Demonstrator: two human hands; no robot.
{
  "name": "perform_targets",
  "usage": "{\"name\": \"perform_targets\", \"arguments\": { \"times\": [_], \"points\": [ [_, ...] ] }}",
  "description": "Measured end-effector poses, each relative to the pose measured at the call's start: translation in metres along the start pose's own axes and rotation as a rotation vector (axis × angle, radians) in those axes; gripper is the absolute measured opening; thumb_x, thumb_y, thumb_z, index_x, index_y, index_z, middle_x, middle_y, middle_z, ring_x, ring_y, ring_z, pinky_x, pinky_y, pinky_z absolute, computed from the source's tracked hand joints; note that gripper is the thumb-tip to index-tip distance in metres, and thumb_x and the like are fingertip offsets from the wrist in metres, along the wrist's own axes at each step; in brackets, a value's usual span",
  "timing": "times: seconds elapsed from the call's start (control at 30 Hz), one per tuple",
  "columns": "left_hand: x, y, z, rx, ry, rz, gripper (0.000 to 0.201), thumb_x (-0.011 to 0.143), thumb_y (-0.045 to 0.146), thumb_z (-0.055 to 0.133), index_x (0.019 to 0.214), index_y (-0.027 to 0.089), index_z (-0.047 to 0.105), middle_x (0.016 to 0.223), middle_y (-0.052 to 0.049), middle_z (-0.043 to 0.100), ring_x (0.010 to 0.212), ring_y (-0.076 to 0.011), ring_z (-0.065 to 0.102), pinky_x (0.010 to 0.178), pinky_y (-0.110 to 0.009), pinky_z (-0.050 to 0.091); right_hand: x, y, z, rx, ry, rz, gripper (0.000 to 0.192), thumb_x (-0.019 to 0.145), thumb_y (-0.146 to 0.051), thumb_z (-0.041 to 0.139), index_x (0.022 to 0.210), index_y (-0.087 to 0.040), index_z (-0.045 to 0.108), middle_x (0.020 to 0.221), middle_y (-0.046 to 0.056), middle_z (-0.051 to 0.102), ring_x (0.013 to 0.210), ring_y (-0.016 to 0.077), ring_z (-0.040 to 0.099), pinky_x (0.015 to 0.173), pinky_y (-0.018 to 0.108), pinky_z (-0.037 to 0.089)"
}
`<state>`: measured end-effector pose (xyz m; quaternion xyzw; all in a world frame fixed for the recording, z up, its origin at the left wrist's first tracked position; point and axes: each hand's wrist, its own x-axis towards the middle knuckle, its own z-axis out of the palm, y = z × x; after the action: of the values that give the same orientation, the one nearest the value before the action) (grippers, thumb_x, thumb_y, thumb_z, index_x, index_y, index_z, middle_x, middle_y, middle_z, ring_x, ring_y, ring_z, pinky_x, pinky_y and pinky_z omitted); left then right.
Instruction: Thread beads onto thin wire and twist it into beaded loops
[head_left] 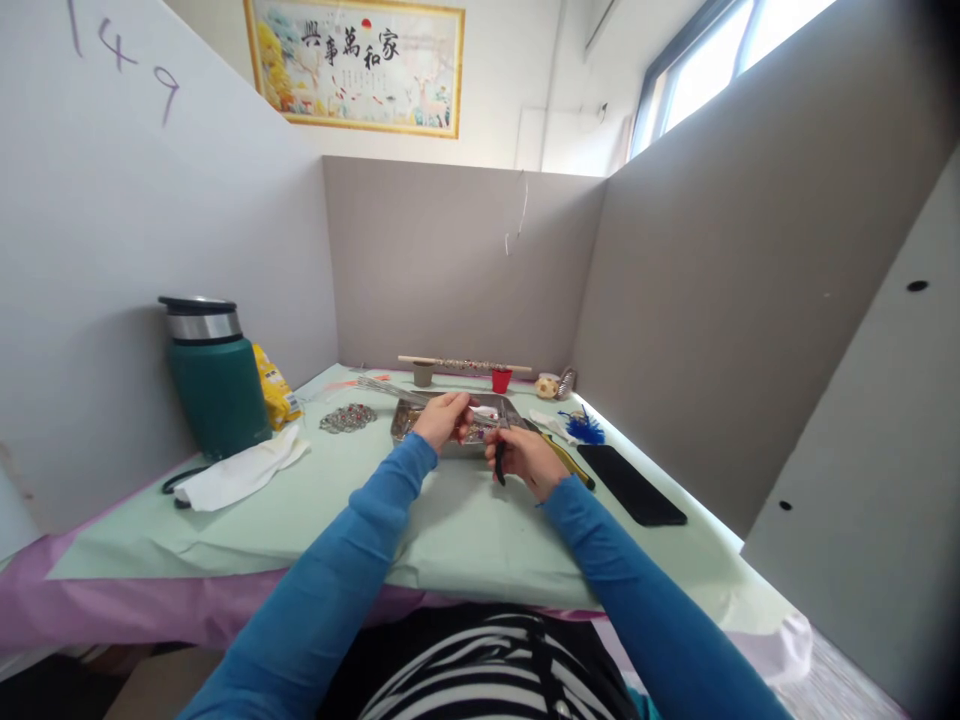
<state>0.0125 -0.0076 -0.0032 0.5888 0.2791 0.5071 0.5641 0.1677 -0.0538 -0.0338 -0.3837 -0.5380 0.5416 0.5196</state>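
My left hand (445, 417) is closed in a pinch on a bundle of thin silver wires (386, 388), whose loose ends stick out to the left. Pliers (501, 462) with dark handles are gripped in my right hand (529, 460), with their jaws up near the wire by my left fingers. The exact contact is too small to make out. Just behind both hands stands a metal tray (401, 428) with small colourful beads in it, partly hidden by my fingers. A tool with yellow handles (576, 468) lies beside my right wrist.
At left stand a green bottle (217, 395), a white cloth (240, 470) and a yellow packet (274, 388). A beaded wire piece (348, 418) lies nearby. Small grey (423, 375) and red (501, 380) cups stand behind. At right are blue tinsel (585, 427) and a black phone (631, 485).
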Motion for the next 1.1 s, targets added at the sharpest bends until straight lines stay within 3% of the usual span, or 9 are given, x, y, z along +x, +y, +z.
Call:
{"name": "perform_targets", "arguments": {
  "times": [0.23,0.53,0.7,0.9,1.1],
  "points": [
    [0.005,-0.009,0.002,0.106,-0.017,0.006,0.027,0.087,0.039,0.039,0.076,0.016,0.048,0.042,0.006,0.045,0.027,-0.0065,0.035,0.030,-0.018,0.028,0.000,0.002,0.009,-0.433,0.081,-0.120,0.021,0.078,-0.034,0.045,0.075,-0.017,0.057,0.064,0.002,0.058,0.057,0.0129,0.052,0.048,0.023,0.040],
    [0.005,-0.017,0.006,0.381,-0.007,0.048,0.029,0.087,0.041,0.036,0.073,0.018,0.046,0.040,0.006,0.047,0.024,-0.0065,0.034,0.028,-0.017,0.022,0.002,0.008,0.008,-0.664,0.148,-0.188,0.028,0.083,-0.037,0.038,0.071,-0.018,0.055,0.063,0.002,0.060,0.057,0.0141,0.054,0.052,0.024,0.039],
    [0.004,-0.016,0.005,0.318,-0.053,-0.010,0.031,0.088,0.041,0.034,0.071,0.017,0.045,0.038,0.005,0.047,0.023,-0.0071,0.034,0.028,-0.017,0.023,0.000,0.008,0.009,-0.919,0.234,-0.295,0.031,0.086,-0.034,0.036,0.065,-0.019,0.053,0.063,0.002,0.060,0.060,0.0140,0.053,0.057,0.024,0.035],
    [0.002,-0.012,0.006,0.203,-0.078,-0.098,0.034,0.090,0.041,0.032,0.072,0.016,0.046,0.036,0.004,0.048,0.022,-0.0062,0.032,0.028,-0.017,0.023,-0.001,0.010,0.011,-1.139,0.313,-0.351,0.030,0.088,-0.032,0.035,0.073,-0.018,0.056,0.069,0.003,0.062,0.062,0.0140,0.052,0.057,0.024,0.030],
    [0.003,-0.011,0.005,0.339,-0.075,-0.054,0.037,0.088,0.046,0.035,0.071,0.015,0.047,0.037,0.003,0.049,0.024,-0.0064,0.036,0.029,-0.016,0.024,-0.001,0.012,0.010,-1.250,0.356,-0.341,0.029,0.090,-0.032,0.035,0.078,-0.018,0.058,0.074,0.006,0.064,0.066,0.0156,0.054,0.058,0.025,0.027]
  ]
}}
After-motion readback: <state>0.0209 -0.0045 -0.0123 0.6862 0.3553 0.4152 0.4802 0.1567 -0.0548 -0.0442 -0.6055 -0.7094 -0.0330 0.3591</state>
